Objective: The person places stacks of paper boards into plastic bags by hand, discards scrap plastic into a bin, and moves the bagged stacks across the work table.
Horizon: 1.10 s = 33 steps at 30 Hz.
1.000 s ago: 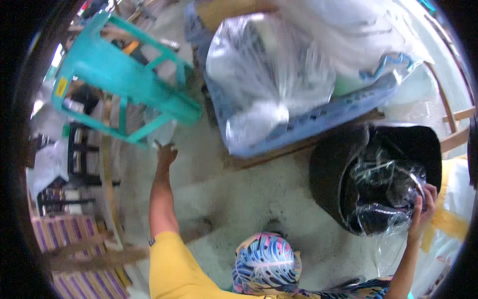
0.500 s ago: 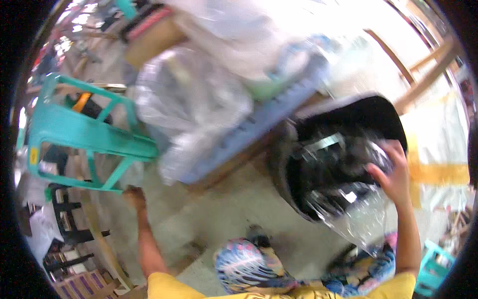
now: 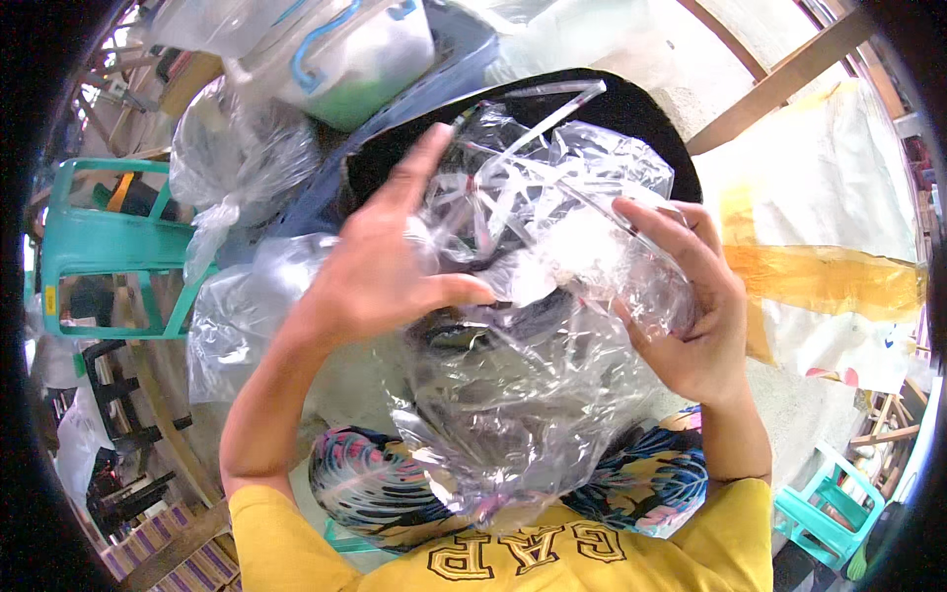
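Note:
My left hand [image 3: 380, 259] is spread, thumb and fingers apart, over the left side of a crumpled clear plastic bag [image 3: 533, 385]. On the right, my right hand [image 3: 698, 296] curls round a bunched part of the clear plastic, thumb below and fingers above. The bag hangs from a black tub-like container [image 3: 656, 123] down over my lap. Thin clear strips of plastic [image 3: 523, 148] stick up between my hands. Something dark shows through the bag below my left thumb, but I cannot make out what it is.
A turquoise plastic stool [image 3: 123, 247] lies to the left, and another small one [image 3: 829, 508] is at the lower right. Filled clear bags [image 3: 237, 148] and a blue crate [image 3: 459, 59] are at the upper left. A white sack with yellow tape [image 3: 819, 261] lies right.
My left hand has come from beside the stool to the clear bag. The black container is now nearer the middle, in front of me, and the plastic is pulled up and spread over it.

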Motion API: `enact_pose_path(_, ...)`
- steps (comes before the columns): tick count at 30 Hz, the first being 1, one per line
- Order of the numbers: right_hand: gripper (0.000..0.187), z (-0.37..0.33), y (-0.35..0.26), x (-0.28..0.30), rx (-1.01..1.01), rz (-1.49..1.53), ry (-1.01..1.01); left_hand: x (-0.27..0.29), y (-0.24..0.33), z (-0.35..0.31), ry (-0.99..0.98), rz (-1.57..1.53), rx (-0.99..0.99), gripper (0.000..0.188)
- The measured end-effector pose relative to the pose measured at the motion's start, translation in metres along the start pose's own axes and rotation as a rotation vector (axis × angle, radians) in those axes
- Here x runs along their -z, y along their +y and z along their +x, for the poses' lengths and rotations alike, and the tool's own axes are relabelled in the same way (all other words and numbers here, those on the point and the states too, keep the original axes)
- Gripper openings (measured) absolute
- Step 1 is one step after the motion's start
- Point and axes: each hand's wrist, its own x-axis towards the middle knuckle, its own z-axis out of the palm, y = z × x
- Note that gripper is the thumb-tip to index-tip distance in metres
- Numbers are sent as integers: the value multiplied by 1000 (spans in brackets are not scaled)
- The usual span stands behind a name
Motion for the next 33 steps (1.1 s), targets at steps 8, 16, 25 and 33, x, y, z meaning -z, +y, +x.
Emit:
enact_pose_path(8,61,-23,-9,29,-131,19,-147,28,12,-20,-305,-81,246,25)
enact_pose_path(16,71,-25,-20,35,-158,255,-108,57,69,-28,-263,-360,520,41)
enact_pose_path(25,60,51,26,-37,112,249,-233,17,68,16,-199,-364,280,28)
enact_pose_path(33,22,123,30,-46,-26,365,-50,4,46,5,429,616,-179,79)
